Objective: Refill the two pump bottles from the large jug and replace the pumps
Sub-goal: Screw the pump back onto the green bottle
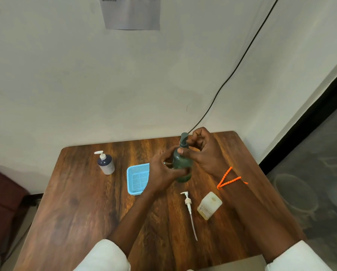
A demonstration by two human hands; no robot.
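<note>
Wooden bench [89, 208], against a pale wall; items as they lie.

1. Green pump bottle [181, 164], upright, near the far middle of the bench, its dark green pump [183, 139] seated on the neck. My left hand [163, 171] is wrapped around the bottle's body from the left. My right hand [204, 153] grips at the pump collar and neck, thumb across the front, fingers curled behind the pump head.

2. White pump bottle with a dark upper body [105, 163], upright at the far left of the bench, white pump fitted, well apart from my hands.

3. Light blue mesh basket [137, 178], just left of the green bottle, partly hidden behind my left hand.

4. Loose white pump with long dip tube [189, 208], lying flat on the bench in front of the green bottle, tube pointing toward me.

5. Small pale translucent jug [209, 205], just right of the loose pump, neck open, a little yellowish liquid low inside.

6. Orange beaded cord [229, 178] on my right wrist.

7. Black cable [240, 61] running down the wall to behind the bench.

8. Sheet of paper [131, 12] fixed on the wall; print too small to read.
</note>
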